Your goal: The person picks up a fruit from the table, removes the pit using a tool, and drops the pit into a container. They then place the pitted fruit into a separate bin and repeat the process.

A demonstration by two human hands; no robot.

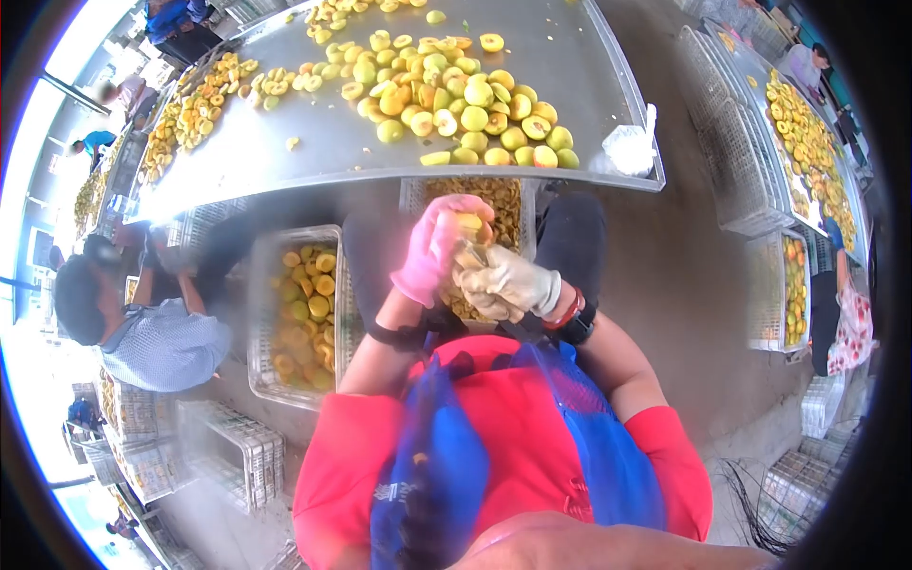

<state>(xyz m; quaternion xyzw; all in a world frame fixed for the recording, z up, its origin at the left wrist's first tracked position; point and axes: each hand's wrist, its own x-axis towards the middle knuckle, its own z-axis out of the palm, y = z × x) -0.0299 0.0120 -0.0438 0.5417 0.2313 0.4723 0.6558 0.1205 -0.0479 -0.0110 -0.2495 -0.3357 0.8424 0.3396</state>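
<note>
blue apron point(446, 475), pink-gloved left hand point(432, 249) gripping round fruit point(470, 226), white-gloved right hand point(503, 283)

One camera, worn on the head, looks forward and steeply down through a wide fisheye lens. The person's own red shirt point(513, 437) fills the frame at 6 o'clock, very near. The left hand point(432, 249) and right hand point(508, 283) sit close at centre. The steel table point(285, 142) runs away toward 12 o'clock, and a second table point(750, 57) lies far off at 2 o'clock.
</note>
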